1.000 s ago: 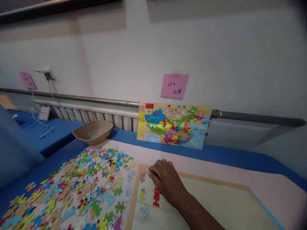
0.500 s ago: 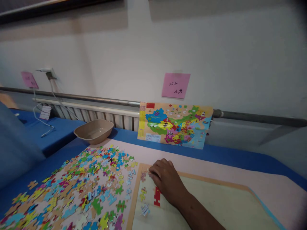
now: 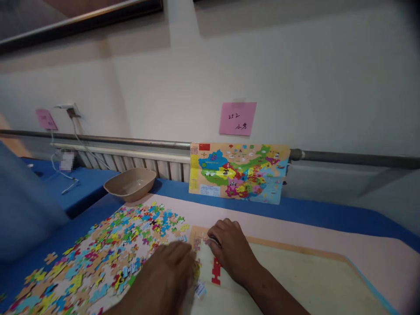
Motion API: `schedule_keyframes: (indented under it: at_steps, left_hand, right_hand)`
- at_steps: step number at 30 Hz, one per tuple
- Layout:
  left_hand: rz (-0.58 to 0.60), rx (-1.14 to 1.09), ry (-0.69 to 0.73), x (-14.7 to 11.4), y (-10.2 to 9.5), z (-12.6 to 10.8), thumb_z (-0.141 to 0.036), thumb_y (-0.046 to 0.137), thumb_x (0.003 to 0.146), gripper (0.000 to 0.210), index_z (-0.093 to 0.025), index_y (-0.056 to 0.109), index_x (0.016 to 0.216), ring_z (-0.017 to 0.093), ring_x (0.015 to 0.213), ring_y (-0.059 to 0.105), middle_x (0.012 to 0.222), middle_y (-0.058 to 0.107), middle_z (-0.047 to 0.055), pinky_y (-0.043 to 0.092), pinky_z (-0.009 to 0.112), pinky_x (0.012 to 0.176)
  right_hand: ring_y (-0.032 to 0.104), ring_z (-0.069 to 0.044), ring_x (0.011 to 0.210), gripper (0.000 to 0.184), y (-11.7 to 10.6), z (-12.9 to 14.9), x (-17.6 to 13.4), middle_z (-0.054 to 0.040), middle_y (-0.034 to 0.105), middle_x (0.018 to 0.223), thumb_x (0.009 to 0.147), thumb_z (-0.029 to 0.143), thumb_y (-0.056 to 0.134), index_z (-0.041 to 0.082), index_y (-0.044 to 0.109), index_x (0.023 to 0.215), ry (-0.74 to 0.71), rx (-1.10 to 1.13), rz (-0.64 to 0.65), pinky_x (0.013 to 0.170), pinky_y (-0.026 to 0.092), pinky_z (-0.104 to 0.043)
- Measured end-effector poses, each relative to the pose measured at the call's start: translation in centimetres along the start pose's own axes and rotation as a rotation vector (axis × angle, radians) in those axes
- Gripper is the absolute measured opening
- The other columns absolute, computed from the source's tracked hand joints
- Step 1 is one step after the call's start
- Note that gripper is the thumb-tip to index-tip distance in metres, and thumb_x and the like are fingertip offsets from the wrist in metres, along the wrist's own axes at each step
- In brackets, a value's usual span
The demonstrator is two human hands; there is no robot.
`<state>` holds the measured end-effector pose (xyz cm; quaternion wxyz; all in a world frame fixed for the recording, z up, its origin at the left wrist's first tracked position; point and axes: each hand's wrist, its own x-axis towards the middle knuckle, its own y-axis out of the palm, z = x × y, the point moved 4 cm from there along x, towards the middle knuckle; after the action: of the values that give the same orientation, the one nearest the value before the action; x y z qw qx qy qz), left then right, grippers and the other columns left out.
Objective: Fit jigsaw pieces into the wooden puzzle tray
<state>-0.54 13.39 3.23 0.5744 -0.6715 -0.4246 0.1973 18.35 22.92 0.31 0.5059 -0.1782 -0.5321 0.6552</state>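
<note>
My right hand (image 3: 231, 251) rests palm down on the top left corner of a wooden puzzle tray (image 3: 295, 280), its fingertips pressing a small piece there. A red piece (image 3: 215, 271) lies in the tray just under that hand. My left hand (image 3: 166, 280) reaches in from below, fingers curled over the tray's left edge and the nearest loose pieces; what it grips is hidden. Several colourful loose puzzle pieces (image 3: 108, 249) are spread over the pink mat to the left.
A colourful map picture (image 3: 239, 171) leans against the radiator at the back. A beige bowl (image 3: 130, 183) sits at the back left. A pink note (image 3: 237, 118) is stuck on the wall. Blue cloth (image 3: 328, 214) covers the table edges.
My left hand has come into view from the bottom and reached the tray's left edge. My right hand has stayed at the tray corner. The view has shifted slightly.
</note>
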Motion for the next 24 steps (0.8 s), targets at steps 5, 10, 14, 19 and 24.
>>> schedule_keyframes:
  at_steps: [5, 10, 14, 19, 24]
  left_hand:
    - [0.000, 0.065, 0.076, 4.3, 1.2, 4.5, -0.016, 0.045, 0.104, 0.033, -0.024, 0.068, 0.128, 0.031, 0.132, 0.063, 0.142, 0.071, 0.009, 0.052, 0.052, 0.109]
    - [0.016, 0.053, 0.169, 5.2, 1.9, 5.1, -0.021, 0.047, 0.107, 0.027, -0.025, 0.073, 0.110, 0.028, 0.125, 0.066, 0.125, 0.078, 0.005, 0.049, 0.048, 0.108]
    - [-0.029, 0.056, 0.198, 5.4, 1.7, 5.3, -0.022, 0.049, 0.107, 0.026, -0.027, 0.074, 0.108, 0.026, 0.122, 0.067, 0.120, 0.079, 0.004, 0.048, 0.044, 0.106]
    - [0.000, 0.051, 0.210, 5.4, 1.5, 5.2, -0.022, 0.050, 0.107, 0.024, -0.027, 0.073, 0.107, 0.024, 0.118, 0.067, 0.116, 0.079, 0.003, 0.047, 0.042, 0.102]
    - [-0.010, 0.070, 0.204, 5.5, 1.4, 5.2, -0.022, 0.053, 0.106, 0.019, -0.027, 0.072, 0.101, 0.023, 0.113, 0.067, 0.111, 0.078, 0.003, 0.045, 0.039, 0.098]
  right_hand:
    - [0.055, -0.026, 0.098, 0.007, 0.0, 0.1, 0.2, -0.0049, 0.069, 0.097, 0.096, 0.016, 0.074, 0.020, 0.070, 0.091, -0.001, -0.004, 0.009, 0.088, 0.031, -0.043]
    - [0.055, -0.025, 0.097, 0.008, 0.0, -0.1, 0.0, -0.0039, 0.068, 0.096, 0.095, 0.014, 0.073, 0.020, 0.069, 0.090, 0.002, 0.005, 0.007, 0.087, 0.031, -0.042]
    - [0.055, -0.025, 0.097, 0.009, 0.1, -0.1, -0.1, -0.0032, 0.068, 0.095, 0.096, 0.013, 0.071, 0.020, 0.071, 0.091, 0.002, 0.013, 0.015, 0.088, 0.031, -0.042]
    - [0.056, -0.024, 0.098, 0.010, 0.2, -0.1, 0.0, -0.0028, 0.069, 0.095, 0.098, 0.015, 0.071, 0.022, 0.073, 0.091, -0.008, 0.005, 0.023, 0.088, 0.031, -0.042]
    - [0.057, -0.025, 0.098, 0.008, 0.2, -0.2, 0.0, -0.0031, 0.070, 0.095, 0.095, 0.017, 0.076, 0.021, 0.072, 0.089, 0.020, -0.031, -0.021, 0.089, 0.031, -0.042]
